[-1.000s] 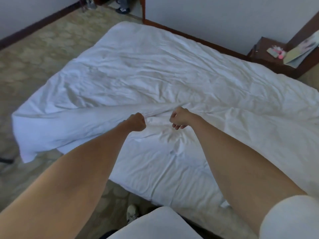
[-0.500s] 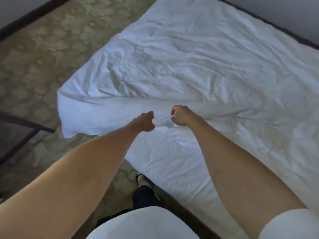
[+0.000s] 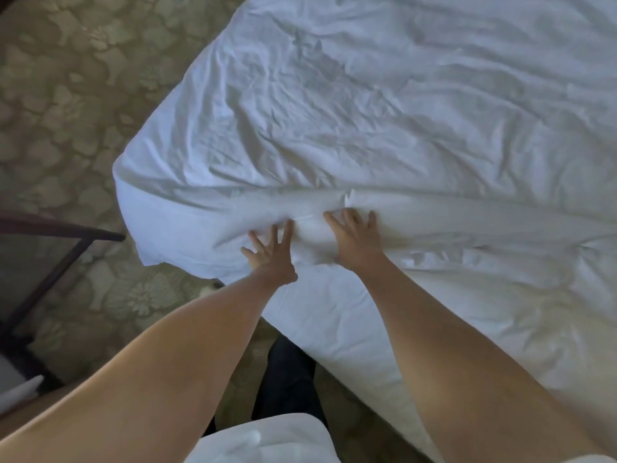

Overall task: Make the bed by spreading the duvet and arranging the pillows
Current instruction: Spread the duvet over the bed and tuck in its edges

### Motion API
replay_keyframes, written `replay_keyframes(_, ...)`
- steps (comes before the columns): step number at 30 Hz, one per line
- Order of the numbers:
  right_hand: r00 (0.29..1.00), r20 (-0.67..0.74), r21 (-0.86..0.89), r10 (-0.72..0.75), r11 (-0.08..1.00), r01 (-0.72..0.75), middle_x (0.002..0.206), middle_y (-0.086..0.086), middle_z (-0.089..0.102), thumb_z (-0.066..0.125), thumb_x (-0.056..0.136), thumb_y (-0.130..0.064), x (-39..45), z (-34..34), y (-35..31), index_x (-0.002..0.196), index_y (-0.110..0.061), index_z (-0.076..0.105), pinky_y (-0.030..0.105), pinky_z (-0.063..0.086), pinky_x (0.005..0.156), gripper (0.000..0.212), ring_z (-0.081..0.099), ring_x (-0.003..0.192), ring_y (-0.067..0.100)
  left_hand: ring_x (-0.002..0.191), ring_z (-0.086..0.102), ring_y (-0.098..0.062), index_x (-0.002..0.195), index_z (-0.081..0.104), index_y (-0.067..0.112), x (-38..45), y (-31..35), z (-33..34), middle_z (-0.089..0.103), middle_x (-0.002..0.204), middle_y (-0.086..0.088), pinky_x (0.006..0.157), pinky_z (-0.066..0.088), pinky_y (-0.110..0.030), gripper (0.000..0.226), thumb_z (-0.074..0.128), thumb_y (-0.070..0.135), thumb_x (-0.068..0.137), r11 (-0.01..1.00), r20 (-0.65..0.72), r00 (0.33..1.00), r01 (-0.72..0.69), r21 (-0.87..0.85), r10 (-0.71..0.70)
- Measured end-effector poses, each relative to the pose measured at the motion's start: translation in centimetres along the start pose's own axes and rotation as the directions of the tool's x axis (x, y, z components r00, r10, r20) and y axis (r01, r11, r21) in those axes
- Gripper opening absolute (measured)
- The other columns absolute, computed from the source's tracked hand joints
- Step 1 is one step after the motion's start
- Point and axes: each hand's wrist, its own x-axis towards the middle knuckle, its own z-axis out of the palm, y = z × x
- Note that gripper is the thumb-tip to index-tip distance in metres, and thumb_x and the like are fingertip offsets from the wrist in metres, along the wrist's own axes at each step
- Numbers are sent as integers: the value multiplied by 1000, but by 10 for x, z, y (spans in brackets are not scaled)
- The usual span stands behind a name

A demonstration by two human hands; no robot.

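A wrinkled white duvet (image 3: 384,111) covers the bed, its near edge folded into a thick band running left to right. The duvet's left corner (image 3: 147,235) hangs off the bed over the floor. My left hand (image 3: 270,248) lies flat on the folded band with fingers spread. My right hand (image 3: 355,235) presses the same band just to the right, fingers straight. The white sheet (image 3: 350,315) shows below the fold at the bed's near side. No pillows are in view.
Patterned carpet (image 3: 66,128) lies left of the bed. A dark wooden frame (image 3: 60,248) stands at the left edge. My dark trouser leg (image 3: 290,379) is against the bed's near side.
Both hands have let go of the duvet's folded edge and now lie flat on it with fingers spread. The view has tilted down and closer to the bed.
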Motion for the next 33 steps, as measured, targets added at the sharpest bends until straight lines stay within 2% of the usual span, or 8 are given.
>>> replay_keyframes(4,976,-184,40,118,993,-112,118,6,63,60,90,-15,15,-12,-9,116,-18,61,45,28,110,26,56,117,27,146,-5,-42,150,-17,36,19,-11,13,-2,159,-2,112,18,-65,103,65,27,88,998,-200,980,-6,59,18)
replay_keyframes(7,963,-170,66,210,977,-201,101,9,70,56,85,-1,16,-39,-17,98,-13,68,33,39,96,20,64,100,30,137,27,-28,144,19,29,33,-38,-5,28,145,-1,101,35,-53,83,67,9,79,995,-345,936,-33,93,63)
replay_keyframes(11,848,-451,110,278,960,-257,79,11,70,58,75,5,23,-86,-46,90,-9,67,38,31,114,22,67,82,29,121,48,-29,135,42,20,47,-76,-63,49,133,-4,92,42,-44,58,59,1,83,980,-372,907,-193,54,199)
replay_keyframes(16,701,-341,371,626,775,-512,113,10,60,58,87,-5,33,-142,-102,119,-13,58,42,35,109,33,57,109,29,112,54,-38,124,54,13,47,-113,-175,57,121,-18,92,42,-42,34,43,5,93,928,-427,830,-364,73,359)
replay_keyframes(21,591,-357,604,724,661,-445,125,23,52,48,84,-6,28,-177,-198,137,-7,48,43,52,83,53,53,113,39,104,58,-39,115,62,9,25,-120,-274,61,112,-19,86,46,-42,35,45,-2,86,820,-493,667,-531,213,559)
replay_keyframes(27,532,176,979,828,-88,-186,122,8,57,59,85,-55,29,-223,-219,133,-26,37,38,45,97,60,51,116,27,107,57,-40,113,64,9,8,-67,-353,60,113,-18,86,45,-42,41,46,-2,78,688,-475,552,-704,176,686)
replay_keyframes(31,589,323,817,741,-532,221,119,7,55,74,79,-36,70,-258,-195,128,-32,36,48,59,85,63,61,91,20,103,61,-32,107,68,10,23,-40,-377,66,108,-13,79,47,-32,41,47,0,73,613,-296,572,-788,62,765)
replay_keyframes(33,641,299,745,707,-592,307,122,1,56,76,81,-28,86,-274,-183,127,-31,40,43,62,74,58,64,94,15,94,66,-29,100,72,8,37,-36,-388,71,99,-12,75,49,-30,37,49,0,73,600,-206,588,-800,-1,782)
